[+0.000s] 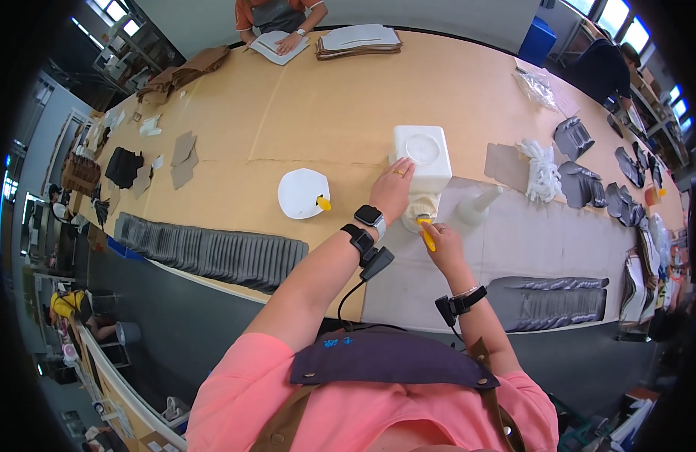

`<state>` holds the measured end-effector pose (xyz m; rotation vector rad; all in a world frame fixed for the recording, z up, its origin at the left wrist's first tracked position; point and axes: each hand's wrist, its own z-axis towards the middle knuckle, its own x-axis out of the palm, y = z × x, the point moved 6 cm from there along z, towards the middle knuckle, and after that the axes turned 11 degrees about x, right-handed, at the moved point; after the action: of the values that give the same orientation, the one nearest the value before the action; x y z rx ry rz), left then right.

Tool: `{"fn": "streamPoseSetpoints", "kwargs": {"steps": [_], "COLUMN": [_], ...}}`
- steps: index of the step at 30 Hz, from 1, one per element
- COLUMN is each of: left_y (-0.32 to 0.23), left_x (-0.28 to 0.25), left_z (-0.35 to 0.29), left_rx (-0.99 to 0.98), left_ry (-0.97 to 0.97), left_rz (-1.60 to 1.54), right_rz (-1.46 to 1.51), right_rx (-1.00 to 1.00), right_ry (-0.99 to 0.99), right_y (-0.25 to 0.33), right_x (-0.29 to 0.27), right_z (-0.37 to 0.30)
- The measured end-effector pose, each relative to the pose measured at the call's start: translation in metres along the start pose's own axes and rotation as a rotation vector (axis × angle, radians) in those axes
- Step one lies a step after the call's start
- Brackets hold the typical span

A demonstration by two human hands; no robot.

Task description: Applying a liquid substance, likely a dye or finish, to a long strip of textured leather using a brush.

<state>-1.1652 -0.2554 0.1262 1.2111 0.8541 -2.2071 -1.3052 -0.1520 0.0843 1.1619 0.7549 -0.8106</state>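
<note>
A white square plastic jug [422, 151] stands in front of me, a round recess showing on its upper face. My left hand [394, 184] grips its near left side. Just below it is a small container with a cream-coloured, smeared rim [421, 209]. My right hand [444, 245] is closed around a yellow-handled brush [428, 236], whose head is at that container; the bristles are hidden. A white squeeze bottle [474, 209] with a pointed nozzle stands to the right. On the left lies a white rounded lid-like piece [299, 193] with a yellow tool [323, 203] on it.
Long rows of overlapping dark grey pieces [204, 246] line the near edge, with more at right [556, 301]. White strips [540, 169] lie in a bundle at right. Across the table, another person's hands [287, 43] rest on white sheets beside a stack [359, 39].
</note>
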Motion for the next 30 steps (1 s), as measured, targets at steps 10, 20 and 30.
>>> {"fn": "streamPoseSetpoints", "kwargs": {"steps": [10, 20, 30], "left_y": [-0.001, 0.002, 0.005], "left_x": [-0.004, -0.011, -0.011], "left_z": [0.005, 0.004, 0.008], "left_rx": [-0.03, -0.034, -0.013], "left_ry": [0.02, 0.075, 0.043], "left_rz": [-0.021, -0.07, -0.053], "right_rz": [-0.019, 0.984, 1.024], "right_rx": [-0.04, 0.685, 0.934], "right_ry": [0.118, -0.172, -0.33], "right_y": [0.004, -0.039, -0.046], "right_x": [-0.012, -0.005, 0.011], "right_z": [-0.013, 0.005, -0.038]}}
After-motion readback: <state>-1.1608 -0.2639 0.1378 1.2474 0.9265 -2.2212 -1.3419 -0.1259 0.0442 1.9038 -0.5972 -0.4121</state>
